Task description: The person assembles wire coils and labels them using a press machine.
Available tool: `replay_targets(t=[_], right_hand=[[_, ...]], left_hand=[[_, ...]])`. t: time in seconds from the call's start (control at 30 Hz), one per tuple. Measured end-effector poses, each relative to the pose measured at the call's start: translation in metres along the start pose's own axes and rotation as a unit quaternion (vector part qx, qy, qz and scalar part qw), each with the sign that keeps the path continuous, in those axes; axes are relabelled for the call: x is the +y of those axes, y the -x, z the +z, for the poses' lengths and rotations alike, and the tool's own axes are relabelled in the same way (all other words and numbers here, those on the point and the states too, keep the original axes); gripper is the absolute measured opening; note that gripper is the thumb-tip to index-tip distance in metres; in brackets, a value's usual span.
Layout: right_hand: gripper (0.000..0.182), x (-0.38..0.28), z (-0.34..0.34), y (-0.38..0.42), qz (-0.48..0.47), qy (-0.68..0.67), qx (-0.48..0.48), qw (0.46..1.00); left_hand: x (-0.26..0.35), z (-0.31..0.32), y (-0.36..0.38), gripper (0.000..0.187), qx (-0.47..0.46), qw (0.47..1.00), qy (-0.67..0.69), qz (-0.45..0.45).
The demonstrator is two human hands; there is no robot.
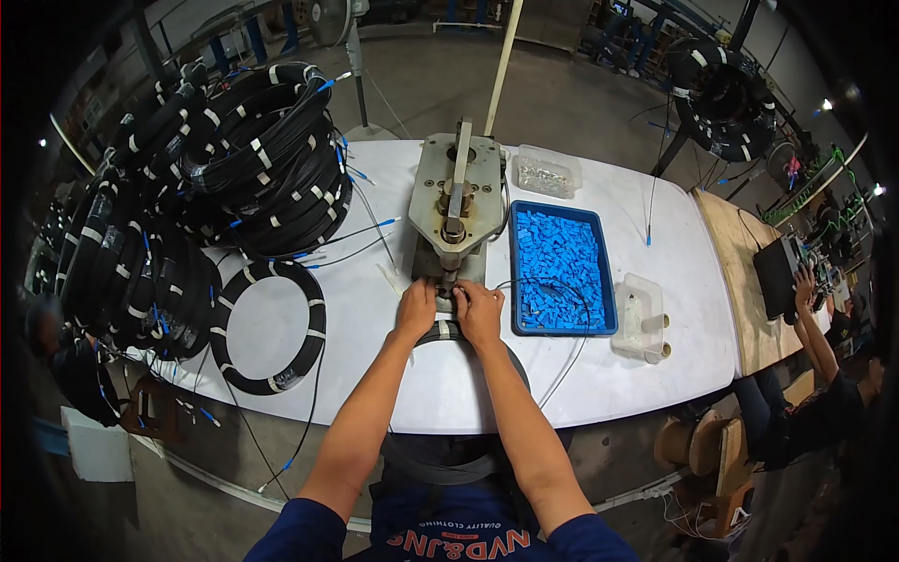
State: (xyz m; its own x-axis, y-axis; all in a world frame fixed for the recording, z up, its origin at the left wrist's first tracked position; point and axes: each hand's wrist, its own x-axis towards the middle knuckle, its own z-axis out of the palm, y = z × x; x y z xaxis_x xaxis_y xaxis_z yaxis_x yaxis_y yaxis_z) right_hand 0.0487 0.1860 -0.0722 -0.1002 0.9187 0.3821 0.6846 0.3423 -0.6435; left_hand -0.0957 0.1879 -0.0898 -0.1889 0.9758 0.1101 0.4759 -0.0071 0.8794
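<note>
A metal bench press (456,201) with a long lever on top stands in the middle of the white table. My left hand (418,307) is at the left of its lower front, with fingers closed at the press's small tool. Opposite it, my right hand (479,311) is closed too, fingertips close to the same tool. What the fingertips pinch is too small to make out. A thin black cable (562,284) loops from beside my right hand over the blue tray. Under my wrists lies a coil of black cable (442,332), partly hidden by my arms.
Right of the press, a blue tray (611,318) holds many small blue pieces. Two clear plastic boxes (549,172) stand near it. Stacked black cable coils (272,159) fill the left, and one coil (314,323) lies flat. A co-worker's arm (817,337) shows far right.
</note>
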Motion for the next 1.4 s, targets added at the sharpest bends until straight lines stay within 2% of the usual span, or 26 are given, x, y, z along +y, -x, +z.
replay_targets(t=[0.07, 0.17, 0.33, 0.7, 1.07, 1.2, 1.27, 1.33, 1.4], right_hand=[[0.015, 0.001, 0.002, -0.001, -0.002, 0.006, 0.005, 1.0], [0.014, 0.002, 0.004, -0.001, -0.023, 0.017, 0.02, 0.999], [0.015, -0.001, 0.004, -0.002, 0.008, 0.03, -0.01, 0.999], [0.015, -0.006, -0.001, 0.0, 0.005, 0.052, -0.015, 0.999], [0.014, 0.001, 0.007, 0.0, 0.005, 0.054, -0.005, 0.999], [0.013, 0.001, 0.006, 0.0, 0.011, 0.054, -0.01, 0.998], [0.013, 0.003, 0.005, 0.002, 0.01, 0.048, -0.012, 0.999], [0.012, 0.002, 0.006, 0.001, 0.003, 0.032, 0.0, 0.999], [0.012, 0.0, 0.006, 0.001, -0.001, 0.033, 0.0, 0.999]], left_hand=[[0.002, 0.002, 0.0, 0.031, 0.017, 0.993, -0.113, 0.012], [0.003, 0.001, 0.001, 0.03, 0.027, 0.993, -0.116, 0.01], [0.003, 0.002, 0.001, 0.029, 0.042, 0.992, -0.116, 0.015], [0.014, -0.002, 0.007, 0.025, 0.03, 0.99, -0.136, 0.007], [0.01, 0.009, 0.011, 0.023, 0.096, 0.984, -0.153, 0.012], [0.008, 0.0, 0.004, 0.023, 0.095, 0.984, -0.147, -0.038], [0.008, 0.008, 0.006, 0.023, 0.05, 0.982, -0.181, -0.003], [0.01, 0.008, 0.005, 0.026, 0.014, 0.982, -0.184, -0.038], [0.004, 0.008, 0.004, 0.027, 0.101, 0.982, -0.157, -0.014]])
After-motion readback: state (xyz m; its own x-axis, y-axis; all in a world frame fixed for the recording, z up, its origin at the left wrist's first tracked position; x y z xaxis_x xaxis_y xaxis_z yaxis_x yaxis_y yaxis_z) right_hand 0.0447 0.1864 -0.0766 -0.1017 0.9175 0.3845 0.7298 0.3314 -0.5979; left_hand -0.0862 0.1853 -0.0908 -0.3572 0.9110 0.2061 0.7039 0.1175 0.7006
